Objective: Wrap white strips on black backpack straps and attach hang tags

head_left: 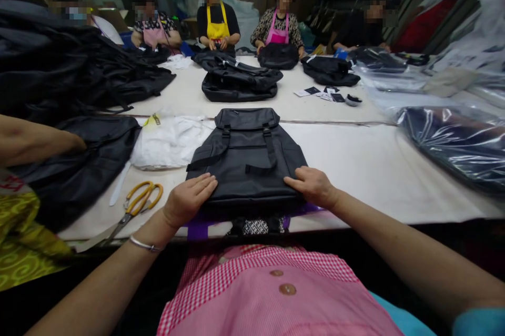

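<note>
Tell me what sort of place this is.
Probably a backpack packing workshop: the left hand and right hand rest on a black backpack on a long table, people in aprons handle more bags opposite, and a plastic-wrapped bag lies at right.

Yellow scissors (136, 204) on table (355, 168), left; white plastic (169, 141) just beyond. Black backpacks (239, 83) stacked mid-table, plastic-wrapped bag (457, 146) at rt, co-workers (216, 15) at far end.

Matt black woven-cloth backpack (248, 160); glossy clear plastic wrap (453, 141) on another; scissors (132, 210) with smooth yellow plastic handles, metal blades.
</note>
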Demonstrator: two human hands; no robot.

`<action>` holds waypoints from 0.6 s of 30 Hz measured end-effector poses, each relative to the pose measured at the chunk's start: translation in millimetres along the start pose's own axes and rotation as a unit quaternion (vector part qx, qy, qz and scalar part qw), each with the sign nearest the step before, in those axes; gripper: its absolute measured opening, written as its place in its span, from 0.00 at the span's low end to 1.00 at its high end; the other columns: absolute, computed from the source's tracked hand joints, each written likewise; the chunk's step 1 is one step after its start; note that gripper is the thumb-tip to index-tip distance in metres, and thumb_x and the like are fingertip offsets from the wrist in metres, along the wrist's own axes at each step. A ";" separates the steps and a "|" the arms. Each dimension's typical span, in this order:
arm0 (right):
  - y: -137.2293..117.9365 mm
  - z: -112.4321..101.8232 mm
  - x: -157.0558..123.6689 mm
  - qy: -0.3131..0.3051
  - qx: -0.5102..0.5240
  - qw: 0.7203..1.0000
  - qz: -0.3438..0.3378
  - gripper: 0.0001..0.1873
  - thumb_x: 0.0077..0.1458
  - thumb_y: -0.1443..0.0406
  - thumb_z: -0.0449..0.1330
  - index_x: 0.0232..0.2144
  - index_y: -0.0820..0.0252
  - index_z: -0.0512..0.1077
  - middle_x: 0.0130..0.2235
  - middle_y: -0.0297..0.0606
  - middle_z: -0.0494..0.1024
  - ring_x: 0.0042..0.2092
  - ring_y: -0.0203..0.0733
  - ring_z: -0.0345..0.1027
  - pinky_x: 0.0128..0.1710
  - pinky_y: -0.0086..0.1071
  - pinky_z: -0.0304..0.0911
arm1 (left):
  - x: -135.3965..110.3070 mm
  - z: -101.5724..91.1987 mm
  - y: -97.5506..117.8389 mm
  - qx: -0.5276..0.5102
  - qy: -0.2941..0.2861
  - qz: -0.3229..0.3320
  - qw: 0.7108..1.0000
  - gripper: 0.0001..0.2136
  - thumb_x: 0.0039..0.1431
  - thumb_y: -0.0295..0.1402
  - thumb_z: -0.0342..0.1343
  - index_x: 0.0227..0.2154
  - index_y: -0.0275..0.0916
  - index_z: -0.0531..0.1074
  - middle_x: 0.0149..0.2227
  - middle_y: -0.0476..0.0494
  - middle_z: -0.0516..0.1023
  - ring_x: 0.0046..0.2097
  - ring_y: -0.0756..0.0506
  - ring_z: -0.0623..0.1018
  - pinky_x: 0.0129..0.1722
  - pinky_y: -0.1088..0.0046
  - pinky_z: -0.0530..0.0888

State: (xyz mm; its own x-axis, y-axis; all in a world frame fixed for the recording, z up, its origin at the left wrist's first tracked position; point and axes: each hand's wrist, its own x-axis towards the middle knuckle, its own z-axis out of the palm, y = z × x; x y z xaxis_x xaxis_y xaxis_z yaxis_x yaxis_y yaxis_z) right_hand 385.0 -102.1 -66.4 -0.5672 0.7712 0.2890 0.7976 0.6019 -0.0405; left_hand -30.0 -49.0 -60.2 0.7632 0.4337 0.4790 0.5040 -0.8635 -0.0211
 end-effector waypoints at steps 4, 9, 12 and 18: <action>4.0 17.2 -10.6 0.011 -0.005 1.000 -0.012 0.19 0.61 0.68 0.50 0.49 0.52 0.74 0.31 0.41 0.69 0.33 0.42 0.58 0.36 0.36 0.60 | -14.0 13.7 3.3 -0.008 -0.025 0.005 1.000 0.22 0.62 0.21 0.44 0.57 0.41 0.67 0.56 0.39 0.72 0.61 0.41 0.68 0.57 0.55 0.70; 2.2 20.3 -12.4 0.000 -0.007 1.000 -0.016 0.19 0.61 0.68 0.49 0.50 0.53 0.73 0.32 0.41 0.70 0.34 0.43 0.59 0.37 0.38 0.61 | -5.6 -2.5 16.3 -0.007 -0.076 -0.037 0.996 0.27 0.56 0.19 0.45 0.59 0.40 0.65 0.58 0.37 0.71 0.62 0.39 0.66 0.59 0.49 0.65; 1.4 20.0 -11.3 0.001 0.006 1.000 -0.009 0.19 0.60 0.68 0.49 0.50 0.53 0.73 0.32 0.41 0.70 0.34 0.43 0.59 0.38 0.38 0.61 | 20.9 -19.9 38.7 -0.012 -0.117 -0.061 0.991 0.27 0.54 0.24 0.52 0.59 0.39 0.65 0.59 0.34 0.69 0.63 0.34 0.65 0.62 0.43 0.57; -0.7 13.6 -11.8 -0.002 -0.023 1.000 -0.015 0.21 0.58 0.71 0.50 0.51 0.55 0.73 0.32 0.42 0.70 0.34 0.44 0.60 0.38 0.39 0.61 | 68.0 -4.8 79.5 -0.041 -0.131 -0.025 0.990 0.21 0.57 0.25 0.55 0.55 0.37 0.67 0.56 0.34 0.72 0.57 0.38 0.72 0.55 0.55 0.70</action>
State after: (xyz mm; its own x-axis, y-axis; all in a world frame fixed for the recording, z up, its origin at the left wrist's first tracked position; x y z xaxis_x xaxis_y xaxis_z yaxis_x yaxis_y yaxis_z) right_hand 388.4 -108.8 -82.8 -0.5911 0.7545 0.2851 0.7893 0.6139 0.0118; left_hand 60.1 -89.4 -25.0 0.8228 0.5186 0.2324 0.5169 -0.8529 0.0733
